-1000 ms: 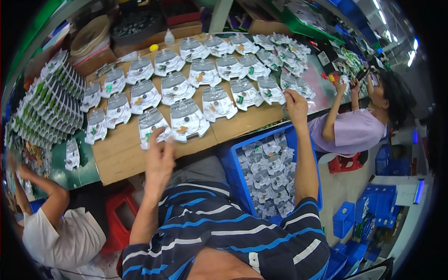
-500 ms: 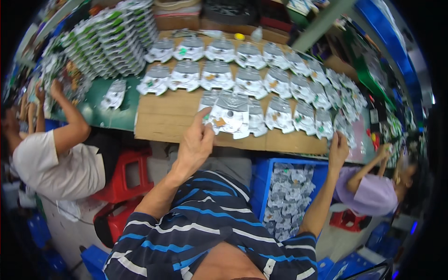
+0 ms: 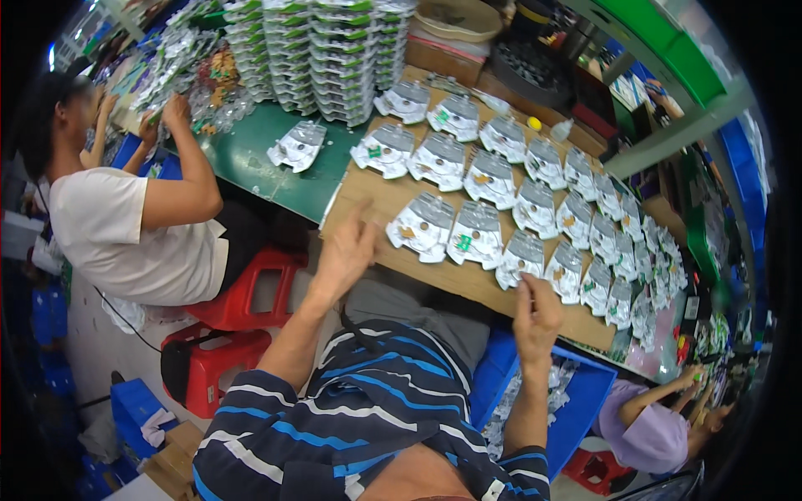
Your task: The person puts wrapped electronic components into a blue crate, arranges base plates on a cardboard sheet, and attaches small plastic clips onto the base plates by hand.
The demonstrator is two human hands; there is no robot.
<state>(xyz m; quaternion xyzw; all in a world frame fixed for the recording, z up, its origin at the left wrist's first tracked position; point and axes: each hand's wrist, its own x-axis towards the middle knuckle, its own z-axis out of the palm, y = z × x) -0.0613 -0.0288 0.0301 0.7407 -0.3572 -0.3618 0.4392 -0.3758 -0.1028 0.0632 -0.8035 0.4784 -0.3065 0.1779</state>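
My left hand (image 3: 347,255) is over the near left part of the cardboard sheet (image 3: 365,190), its fingers apart and nothing in them. Just right of it lies a silver plastic housing part (image 3: 420,227) with an orange-brown piece on it. Beside that is a similar housing (image 3: 475,234) with a green piece. My right hand (image 3: 540,316) has its fingers drawn together at the near edge of a third housing (image 3: 521,255) in the front row. Whether anything small is between those fingertips is hidden.
More silver housings (image 3: 489,177) lie in rows across the cardboard, crowding at the right. Tall stacks of silver-green parts (image 3: 342,63) stand at the far left. A blue crate (image 3: 576,417) of parts is below the table's edge. Co-workers sit on red stools (image 3: 251,288) at both sides.
The view has turned left. The housing at my left hand now lies at the front row's left end, and that hand is off it. My right hand has moved left along the row.
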